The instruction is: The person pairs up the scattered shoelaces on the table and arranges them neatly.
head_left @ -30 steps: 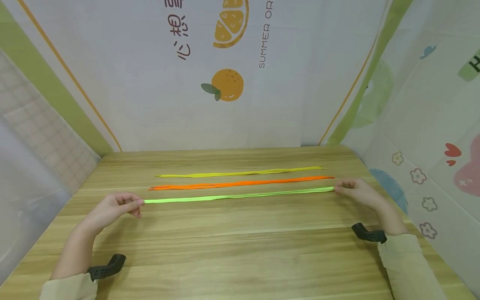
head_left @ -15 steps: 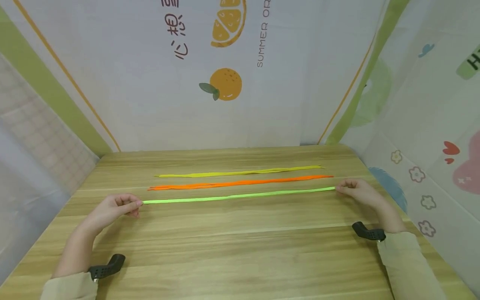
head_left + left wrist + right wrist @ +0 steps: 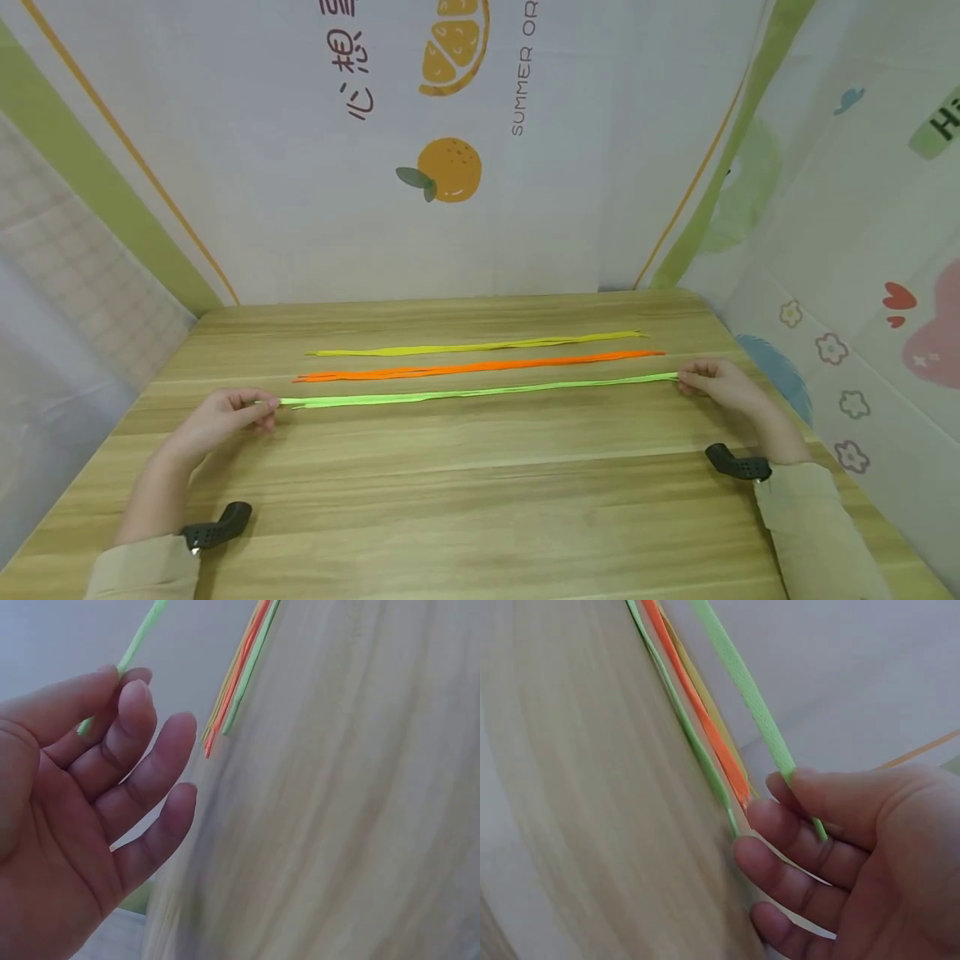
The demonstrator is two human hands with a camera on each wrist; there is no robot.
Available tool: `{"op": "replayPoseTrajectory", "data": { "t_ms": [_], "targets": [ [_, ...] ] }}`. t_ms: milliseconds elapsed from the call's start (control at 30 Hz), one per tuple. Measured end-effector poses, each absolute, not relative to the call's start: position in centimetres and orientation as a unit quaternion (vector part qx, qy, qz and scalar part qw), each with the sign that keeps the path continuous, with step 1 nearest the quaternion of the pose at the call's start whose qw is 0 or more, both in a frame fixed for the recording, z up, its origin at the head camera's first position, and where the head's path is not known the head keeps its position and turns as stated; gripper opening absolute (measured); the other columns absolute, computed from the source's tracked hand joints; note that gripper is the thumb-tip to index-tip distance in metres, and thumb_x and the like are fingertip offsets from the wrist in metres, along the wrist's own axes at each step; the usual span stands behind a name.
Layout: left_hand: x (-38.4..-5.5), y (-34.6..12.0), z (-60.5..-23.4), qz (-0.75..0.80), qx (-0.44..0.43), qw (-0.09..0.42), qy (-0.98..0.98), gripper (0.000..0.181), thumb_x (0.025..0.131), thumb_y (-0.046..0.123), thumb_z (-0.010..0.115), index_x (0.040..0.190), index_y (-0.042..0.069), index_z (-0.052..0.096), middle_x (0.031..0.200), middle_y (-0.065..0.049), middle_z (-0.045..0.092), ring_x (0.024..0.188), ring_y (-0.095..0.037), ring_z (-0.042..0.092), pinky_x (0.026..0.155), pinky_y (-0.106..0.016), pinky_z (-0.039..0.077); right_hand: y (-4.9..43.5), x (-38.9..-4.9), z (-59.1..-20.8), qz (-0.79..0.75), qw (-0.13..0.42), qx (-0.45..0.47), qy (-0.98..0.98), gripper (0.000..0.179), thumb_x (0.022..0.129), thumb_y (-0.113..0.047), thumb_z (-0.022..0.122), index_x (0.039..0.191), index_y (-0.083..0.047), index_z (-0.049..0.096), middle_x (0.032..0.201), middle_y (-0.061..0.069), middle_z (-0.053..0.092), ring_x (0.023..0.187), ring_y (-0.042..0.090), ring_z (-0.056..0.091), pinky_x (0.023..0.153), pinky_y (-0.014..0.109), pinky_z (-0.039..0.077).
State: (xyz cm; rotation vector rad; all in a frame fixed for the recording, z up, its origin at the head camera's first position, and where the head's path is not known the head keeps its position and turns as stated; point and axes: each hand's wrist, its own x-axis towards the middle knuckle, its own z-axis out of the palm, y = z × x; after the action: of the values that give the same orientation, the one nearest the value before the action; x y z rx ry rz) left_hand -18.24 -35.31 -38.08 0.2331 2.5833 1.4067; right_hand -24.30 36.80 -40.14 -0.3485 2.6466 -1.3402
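A bright green shoelace [image 3: 375, 399] stretches from side to side between both hands in the head view. My left hand [image 3: 225, 421] pinches one end between thumb and index finger; its other fingers are loosely bent. At the opposite end, my right hand [image 3: 720, 387] pinches the lace likewise, and a short tip [image 3: 821, 829] sticks out below the thumb. Each wrist view shows the raised green strand [image 3: 754, 701] apart from a second green strand [image 3: 251, 671] lying lower, along the table. Just behind lies an orange shoelace [image 3: 480, 367], doubled, then a yellow shoelace [image 3: 450, 348], roughly parallel.
The wooden table [image 3: 480, 500] extends in front of the laces. A white cloth with fruit prints [image 3: 555, 225] hangs at its back edge, and a patterned cloth [image 3: 870, 350] lines the right side. Black wrist mounts [image 3: 738, 464] sit at both sleeves.
My hands have moved slightly apart, left hand leftward and right hand rightward, with the green lace between them. A loose green end now shows separately beside the left fingertips.
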Motion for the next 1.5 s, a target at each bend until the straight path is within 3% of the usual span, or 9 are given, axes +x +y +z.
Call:
{"op": "replayPoseTrajectory", "data": {
  "t_ms": [200,400,733,1133,1500],
  "targets": [
    [-18.7,-35.2,-38.8,0.453,0.054,0.097,0.885,0.037,0.100,0.020,0.054,0.110,-0.015,0.060,0.082,-0.009,0.066,0.075,-0.012,0.060,0.068,-0.026,0.051,36.7,-24.5,-40.4,-0.425,0.064,-0.090,0.898,0.034,0.100,-0.020,0.055,0.108,0.013,0.059,0.093,0.013,0.065,0.081,0.013,0.061,0.072,0.025,0.051],
    [-19.1,-35.2,-39.3,0.454,0.041,0.083,0.886,0.033,0.097,0.021,0.058,0.101,-0.012,0.063,0.080,-0.008,0.062,0.072,-0.014,0.058,0.065,-0.027,0.050,36.3,-24.3,-40.6,-0.404,0.038,-0.068,0.911,0.037,0.097,-0.028,0.060,0.106,0.008,0.063,0.090,0.010,0.066,0.077,0.015,0.059,0.068,0.026,0.049],
    [-19.4,-35.1,-39.7,0.468,0.014,0.080,0.880,0.030,0.098,0.019,0.057,0.095,-0.010,0.063,0.077,-0.005,0.059,0.067,-0.013,0.056,0.061,-0.026,0.048,36.4,-24.7,-41.4,-0.410,0.013,-0.069,0.909,0.032,0.097,-0.023,0.060,0.101,0.008,0.064,0.083,0.007,0.064,0.071,0.014,0.056,0.064,0.025,0.047],
    [-19.7,-34.7,-39.8,0.469,0.012,0.081,0.879,0.036,0.097,0.020,0.059,0.110,-0.014,0.061,0.080,-0.005,0.061,0.067,-0.013,0.055,0.059,-0.027,0.048,37.0,-24.7,-41.9,-0.392,-0.008,-0.047,0.919,0.035,0.098,-0.023,0.057,0.109,0.010,0.063,0.085,0.008,0.062,0.073,0.012,0.054,0.064,0.025,0.045],
    [-20.4,-35.0,-40.3,0.452,0.016,0.080,0.888,0.034,0.093,0.020,0.065,0.110,-0.009,0.064,0.079,-0.005,0.060,0.065,-0.013,0.053,0.057,-0.026,0.046,37.3,-24.7,-42.3,-0.407,0.003,-0.023,0.913,0.039,0.095,-0.028,0.062,0.114,0.007,0.063,0.109,0.020,0.062,0.083,0.017,0.055,0.070,0.027,0.045]
  ]
}}
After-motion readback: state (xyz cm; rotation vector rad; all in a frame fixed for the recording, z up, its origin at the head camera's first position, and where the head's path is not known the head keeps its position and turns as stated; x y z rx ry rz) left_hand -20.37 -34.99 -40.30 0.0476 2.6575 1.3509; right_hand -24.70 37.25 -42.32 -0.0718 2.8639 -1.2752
